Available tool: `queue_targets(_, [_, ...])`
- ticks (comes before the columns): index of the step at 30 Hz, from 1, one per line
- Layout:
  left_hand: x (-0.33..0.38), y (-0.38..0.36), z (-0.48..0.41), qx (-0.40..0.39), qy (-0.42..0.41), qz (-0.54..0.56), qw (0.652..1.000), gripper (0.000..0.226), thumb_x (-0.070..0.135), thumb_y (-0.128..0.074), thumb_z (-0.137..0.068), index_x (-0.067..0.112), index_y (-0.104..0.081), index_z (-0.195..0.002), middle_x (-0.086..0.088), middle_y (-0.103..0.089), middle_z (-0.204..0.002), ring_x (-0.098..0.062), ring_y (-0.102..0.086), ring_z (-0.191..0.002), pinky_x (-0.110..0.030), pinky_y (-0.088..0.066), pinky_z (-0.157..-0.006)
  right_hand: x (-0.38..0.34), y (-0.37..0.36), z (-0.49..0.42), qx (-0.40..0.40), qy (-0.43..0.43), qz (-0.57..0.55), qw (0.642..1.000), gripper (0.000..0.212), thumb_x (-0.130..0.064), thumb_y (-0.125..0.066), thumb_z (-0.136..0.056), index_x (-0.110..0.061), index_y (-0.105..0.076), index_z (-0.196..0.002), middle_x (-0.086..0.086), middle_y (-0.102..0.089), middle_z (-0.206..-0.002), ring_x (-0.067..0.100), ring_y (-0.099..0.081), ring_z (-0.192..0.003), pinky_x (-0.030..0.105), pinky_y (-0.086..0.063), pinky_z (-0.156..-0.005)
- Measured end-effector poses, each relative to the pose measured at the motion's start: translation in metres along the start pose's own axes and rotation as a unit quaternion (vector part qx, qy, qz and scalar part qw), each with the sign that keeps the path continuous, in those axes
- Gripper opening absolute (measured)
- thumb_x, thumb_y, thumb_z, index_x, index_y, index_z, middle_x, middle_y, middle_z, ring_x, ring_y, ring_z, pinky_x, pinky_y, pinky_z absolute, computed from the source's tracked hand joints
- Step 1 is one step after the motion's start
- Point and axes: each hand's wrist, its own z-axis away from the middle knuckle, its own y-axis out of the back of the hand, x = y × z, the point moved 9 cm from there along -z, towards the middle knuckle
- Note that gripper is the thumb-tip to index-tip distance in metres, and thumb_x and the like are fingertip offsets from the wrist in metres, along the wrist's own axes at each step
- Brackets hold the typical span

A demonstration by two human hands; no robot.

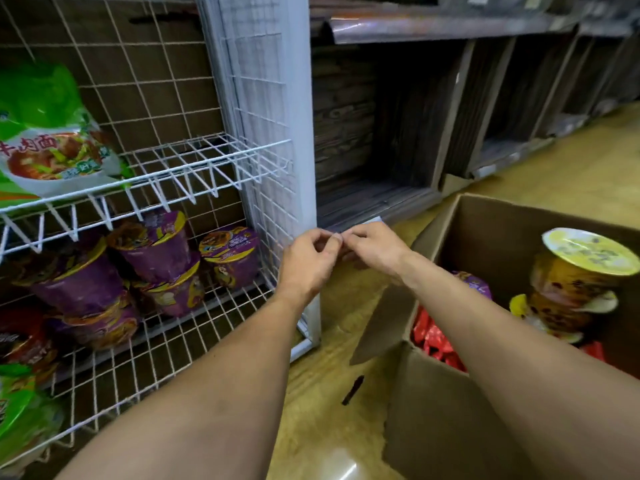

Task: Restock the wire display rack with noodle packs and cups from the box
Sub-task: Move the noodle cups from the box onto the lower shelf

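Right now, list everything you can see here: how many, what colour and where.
wire display rack: one, white, left.
green noodle packs: at least two, upper shelf and bottom left.
purple noodle cups: at least five, lower shelf.
cardboard box: one, brown, floor, right.
yellow-lidded cups: apparently two stacked, orange, inside box.
purple cup: one, inside box.
red packs: several, inside box.
wooden shelving: dark, behind box.
left hand, right hand: fingertips meeting before the rack's corner post; unclear whether they pinch anything.
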Motion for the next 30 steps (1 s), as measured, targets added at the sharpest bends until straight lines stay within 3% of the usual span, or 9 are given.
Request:
queue_targets(5, [0.037, -0.045, 0.002, -0.002, -0.026, -0.046, 0.999, 0.027, 0.045, -0.057, -0.095, 0.028, -0.071, -0.111, 0.000, -0.075, -0.109, -0.023, -0.066, -0.106, -0.037, -0.052, -0.094, 0.022, 0.053, 0.014, 0.066, -0.013, -0.024, 0.997, 0.025, -0.015, -0.051, -0.099, -0.013, -0.076, -0.098, 0.008, -0.076, -0.091, 0.024, -0.073, -0.088, 0.037, -0.056, -0.082])
queue_targets(9, [0.069, -0.088, 0.009, -0.014, -0.048, -0.031, 0.998, 0.028, 0.042, -0.056, -0.097, 0.025, -0.071, -0.113, -0.001, -0.075, -0.110, -0.023, -0.066, -0.106, -0.030, -0.050, -0.090, 0.046, 0.097, 0.028, 0.126, -0.034, -0.050, 0.990, 0.024, -0.015, -0.052, -0.099, -0.016, -0.075, -0.091, 0.010, -0.076, -0.091, 0.028, -0.074, -0.088, 0.045, -0.059, -0.084])
queue_targets(13, [0.094, -0.128, 0.018, -0.042, -0.076, -0.039, 0.995, 0.027, 0.037, -0.055, -0.099, 0.024, -0.070, -0.117, -0.002, -0.074, -0.113, -0.022, -0.065, -0.106, -0.029, -0.047, -0.088, 0.077, 0.133, 0.044, 0.175, -0.066, -0.057, 0.981, 0.027, -0.015, -0.051, -0.098, -0.022, -0.072, -0.084, 0.001, -0.071, -0.079, 0.020, -0.069, -0.078, 0.039, -0.060, -0.081])
queue_targets(17, [0.107, -0.164, 0.022, -0.083, -0.101, -0.049, 0.990, 0.023, 0.034, -0.056, -0.097, 0.025, -0.072, -0.112, -0.001, -0.074, -0.111, -0.022, -0.066, -0.105, -0.031, -0.051, -0.090, 0.110, 0.151, 0.058, 0.181, -0.098, -0.063, 0.977, 0.021, -0.032, -0.055, -0.090, -0.029, -0.071, -0.078, 0.005, -0.077, -0.086, 0.030, -0.074, -0.089, 0.052, -0.060, -0.086])
queue_targets(22, [0.104, -0.201, 0.021, -0.100, -0.088, -0.075, 0.988, 0.025, 0.035, -0.055, -0.096, 0.028, -0.071, -0.114, 0.001, -0.071, -0.116, -0.021, -0.064, -0.110, -0.032, -0.050, -0.093, 0.146, 0.165, 0.063, 0.176, -0.133, -0.058, 0.974, 0.026, -0.049, -0.053, -0.073, -0.033, -0.071, -0.083, 0.000, -0.076, -0.090, 0.024, -0.073, -0.093, 0.052, -0.058, -0.089])
queue_targets(26, [0.090, -0.237, 0.017, -0.123, -0.043, -0.064, 0.989, 0.031, 0.037, -0.054, -0.095, 0.025, -0.067, -0.121, -0.004, -0.068, -0.118, -0.025, -0.063, -0.112, -0.040, -0.050, -0.098, 0.172, 0.168, 0.067, 0.173, -0.159, -0.057, 0.970, 0.018, -0.039, -0.057, -0.083, -0.029, -0.071, -0.085, -0.001, -0.071, -0.077, 0.023, -0.069, -0.079, 0.053, -0.059, -0.085])
queue_targets(30, [0.058, -0.265, 0.014, -0.151, 0.037, -0.095, 0.983, 0.039, 0.036, -0.054, -0.097, 0.024, -0.059, -0.134, -0.007, -0.061, -0.134, -0.026, -0.057, -0.125, -0.033, -0.043, -0.102, 0.205, 0.170, 0.066, 0.177, -0.198, -0.049, 0.963, 0.019, -0.043, -0.058, -0.074, -0.030, -0.068, -0.083, -0.001, -0.072, -0.088, 0.023, -0.070, -0.089, 0.050, -0.058, -0.090])
